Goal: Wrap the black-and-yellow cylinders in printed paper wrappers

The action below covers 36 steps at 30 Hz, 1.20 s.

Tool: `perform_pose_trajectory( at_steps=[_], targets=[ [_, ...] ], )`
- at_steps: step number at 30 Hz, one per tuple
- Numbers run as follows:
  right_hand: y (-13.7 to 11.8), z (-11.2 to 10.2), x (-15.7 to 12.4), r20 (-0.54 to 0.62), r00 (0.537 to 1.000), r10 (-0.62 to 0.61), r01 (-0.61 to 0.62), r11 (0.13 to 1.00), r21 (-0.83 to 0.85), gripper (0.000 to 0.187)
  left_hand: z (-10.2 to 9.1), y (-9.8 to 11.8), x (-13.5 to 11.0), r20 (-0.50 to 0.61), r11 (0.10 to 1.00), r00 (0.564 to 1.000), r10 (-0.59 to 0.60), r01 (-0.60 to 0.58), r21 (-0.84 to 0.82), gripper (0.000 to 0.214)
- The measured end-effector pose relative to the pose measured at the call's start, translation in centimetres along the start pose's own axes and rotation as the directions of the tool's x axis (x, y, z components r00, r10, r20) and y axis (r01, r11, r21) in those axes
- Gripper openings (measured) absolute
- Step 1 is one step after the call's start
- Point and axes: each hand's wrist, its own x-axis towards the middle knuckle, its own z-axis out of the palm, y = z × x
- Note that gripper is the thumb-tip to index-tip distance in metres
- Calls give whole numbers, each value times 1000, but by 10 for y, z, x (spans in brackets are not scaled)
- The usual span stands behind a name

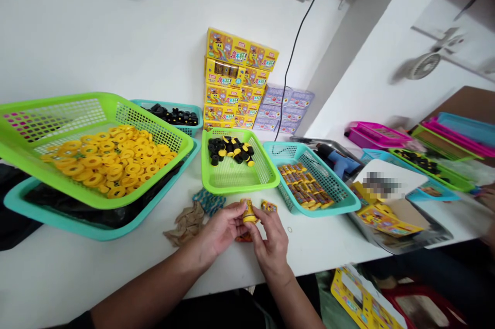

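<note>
Both of my hands meet at the near middle of the white table (58,267). My left hand (220,228) and my right hand (273,241) are closed together on a small yellow toy piece (249,211), pinching it between fingertips. A small printed packet (269,207) lies just right of it, and something orange shows beneath my hands. Behind them sits a green basket (237,177) holding black and yellow parts (231,150). A teal basket (286,156) to the right holds printed packets (305,187).
A large green basket (46,117) of yellow rings (112,159) rests tilted on a teal basket (27,205) at left. Stacked yellow boxes (235,81) stand at the wall. A teal basket of black parts (174,112), brown scraps (187,221), trays and pink and green baskets (379,135) fill the right.
</note>
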Motion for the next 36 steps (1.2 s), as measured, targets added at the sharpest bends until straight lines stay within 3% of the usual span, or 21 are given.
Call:
perform_pose_trajectory(
  at_steps=[13, 20, 25, 30, 36],
  targets=[
    [0, 3, 5, -4, 999, 32, -32, 995, 89, 26, -5, -6, 2, -29, 999, 999, -17, 19, 42, 10],
    [1, -3, 6, 34, 998, -48, 51, 996, -69, 28, 0, -2, -1, -14, 999, 999, -39, 40, 37, 10],
    [0, -4, 1, 68, 995, -74, 79, 994, -76, 30, -3, -2, 0, -25, 998, 999, -25, 27, 50, 11],
    [-3, 1, -3, -33, 999, 33, -34, 999, -35, 34, -4, -4, 0, 32, 999, 999, -17, 16, 40, 12],
    [0, 2, -5, -83, 996, -33, 27, 998, -63, 34, 1, -6, -3, 47, 998, 998, -38, 35, 59, 15]
  ],
)
